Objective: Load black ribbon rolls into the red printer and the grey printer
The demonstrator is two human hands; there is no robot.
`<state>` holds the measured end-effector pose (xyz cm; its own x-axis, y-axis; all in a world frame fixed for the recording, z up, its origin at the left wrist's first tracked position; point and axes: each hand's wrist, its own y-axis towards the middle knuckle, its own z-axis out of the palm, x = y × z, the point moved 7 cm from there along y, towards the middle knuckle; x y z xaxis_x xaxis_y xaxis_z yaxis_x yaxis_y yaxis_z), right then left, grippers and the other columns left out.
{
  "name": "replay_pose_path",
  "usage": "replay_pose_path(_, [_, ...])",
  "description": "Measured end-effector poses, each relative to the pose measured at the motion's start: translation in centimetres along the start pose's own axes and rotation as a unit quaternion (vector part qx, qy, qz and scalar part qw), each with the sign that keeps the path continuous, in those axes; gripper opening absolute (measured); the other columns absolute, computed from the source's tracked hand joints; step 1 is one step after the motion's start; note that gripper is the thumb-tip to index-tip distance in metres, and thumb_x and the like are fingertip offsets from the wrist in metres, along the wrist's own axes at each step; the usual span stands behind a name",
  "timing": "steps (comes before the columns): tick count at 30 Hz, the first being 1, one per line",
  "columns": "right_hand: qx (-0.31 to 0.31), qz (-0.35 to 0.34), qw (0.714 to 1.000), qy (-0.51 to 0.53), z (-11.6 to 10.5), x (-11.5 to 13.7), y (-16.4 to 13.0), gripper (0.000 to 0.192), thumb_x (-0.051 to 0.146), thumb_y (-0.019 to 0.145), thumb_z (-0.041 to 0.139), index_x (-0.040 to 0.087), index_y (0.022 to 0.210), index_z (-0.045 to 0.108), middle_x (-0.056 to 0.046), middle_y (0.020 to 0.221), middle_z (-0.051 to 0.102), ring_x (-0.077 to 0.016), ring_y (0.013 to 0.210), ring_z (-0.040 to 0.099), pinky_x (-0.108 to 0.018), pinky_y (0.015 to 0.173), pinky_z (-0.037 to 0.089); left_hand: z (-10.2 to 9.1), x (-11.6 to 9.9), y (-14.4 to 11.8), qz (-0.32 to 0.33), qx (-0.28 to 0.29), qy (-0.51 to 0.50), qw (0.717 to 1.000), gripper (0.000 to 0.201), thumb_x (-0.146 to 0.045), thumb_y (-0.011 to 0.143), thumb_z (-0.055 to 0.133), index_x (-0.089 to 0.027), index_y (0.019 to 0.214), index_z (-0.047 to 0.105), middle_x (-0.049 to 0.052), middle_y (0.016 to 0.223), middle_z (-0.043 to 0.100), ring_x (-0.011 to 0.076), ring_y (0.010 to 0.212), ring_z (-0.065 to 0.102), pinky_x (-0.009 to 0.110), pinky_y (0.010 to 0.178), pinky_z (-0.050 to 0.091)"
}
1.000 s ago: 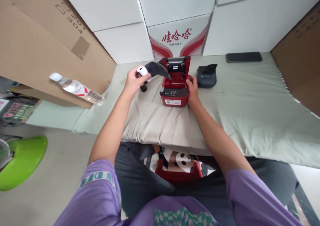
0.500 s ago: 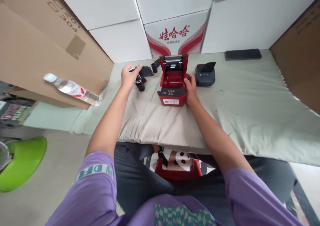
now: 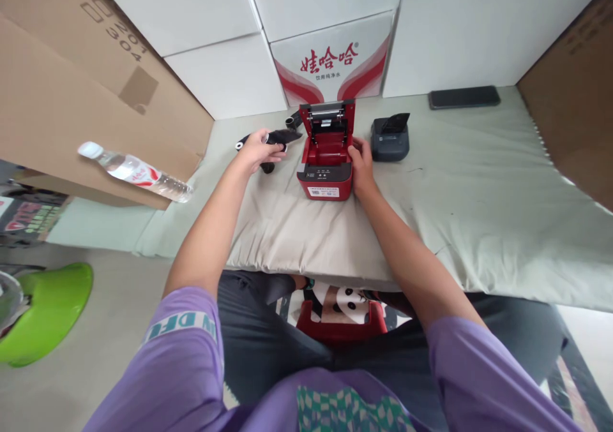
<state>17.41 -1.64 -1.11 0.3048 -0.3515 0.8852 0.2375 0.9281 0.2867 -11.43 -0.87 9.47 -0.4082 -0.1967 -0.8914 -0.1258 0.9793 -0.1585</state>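
Moved nearer the open red plastic printer, the left hand is pinching thin black film, best handled uncreased, while the right hand is gripping the printer's side.

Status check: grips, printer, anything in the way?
Left grip holding black film. Right grip against red printer, lid raised. Dark device close beside right grip.

Cloth-covered bench, pale green, creased. On it: red printer, lid raised, touching right hand; small dark printer just right of same hand; black phone farther right; black roll just below left hand, second black roll just beyond, white-ended roll just left; water bottle well left.
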Motion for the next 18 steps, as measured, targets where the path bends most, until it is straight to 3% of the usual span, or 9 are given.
replay_pose_path(3, [0.003,-0.004,1.000,-0.003,0.0,-0.1,0.1,0.063,0.078,0.079,0.076,0.030,0.118,0.064,-0.005,0.126,0.072,-0.0272,0.126,0.069,-0.055,0.125,0.051,-0.8,-0.8,-0.5,0.055,-0.036,0.142,0.988,0.033,-0.023,0.085,0.082,-0.021,0.112,0.064,0.005,0.101,0.078,0.0229,0.084,0.080,0.032,0.074,0.060])
replay_pose_path(6, [0.006,-0.005,1.000,-0.013,-0.1,-0.1,0.3,0.064,0.079,0.080,0.075,0.030,0.118,0.064,-0.005,0.125,0.073,-0.0275,0.125,0.069,-0.056,0.125,0.050,-1.2,-2.0,-0.7,0.107,-0.108,0.335,0.930,0.030,-0.042,0.088,0.084,-0.022,0.106,0.071,0.009,0.106,0.078,0.0339,0.109,0.076,0.042,0.092,0.057])
replay_pose_path(8, [0.012,-0.007,1.000,-0.020,0.0,0.1,0.3,0.064,0.080,0.080,0.074,0.029,0.118,0.063,-0.006,0.126,0.072,-0.0278,0.126,0.068,-0.056,0.124,0.050,-0.7,-2.1,-0.3,0.115,-0.127,0.410,0.896,0.035,-0.053,0.091,0.081,-0.022,0.104,0.074,0.012,0.116,0.076,0.0366,0.124,0.067,0.047,0.100,0.052])
replay_pose_path(13, [0.020,-0.007,0.999,-0.025,0.1,0.6,0.0,0.065,0.081,0.080,0.073,0.029,0.119,0.063,-0.006,0.127,0.072,-0.0280,0.126,0.068,-0.054,0.122,0.052,1.8,-1.7,0.6,0.158,-0.117,0.486,0.851,0.056,-0.071,0.094,0.070,-0.019,0.112,0.080,0.018,0.152,0.059,0.0420,0.149,0.042,0.054,0.118,0.038])
replay_pose_path(18, [0.016,-0.007,0.999,-0.035,0.1,0.7,0.0,0.066,0.083,0.080,0.071,0.028,0.117,0.063,-0.006,0.125,0.072,-0.0277,0.124,0.069,-0.053,0.121,0.052,2.7,-1.4,-0.2,0.127,-0.101,0.497,0.852,0.071,-0.073,0.086,0.073,-0.021,0.135,0.075,0.018,0.168,0.046,0.0490,0.157,0.031,0.058,0.127,0.028])
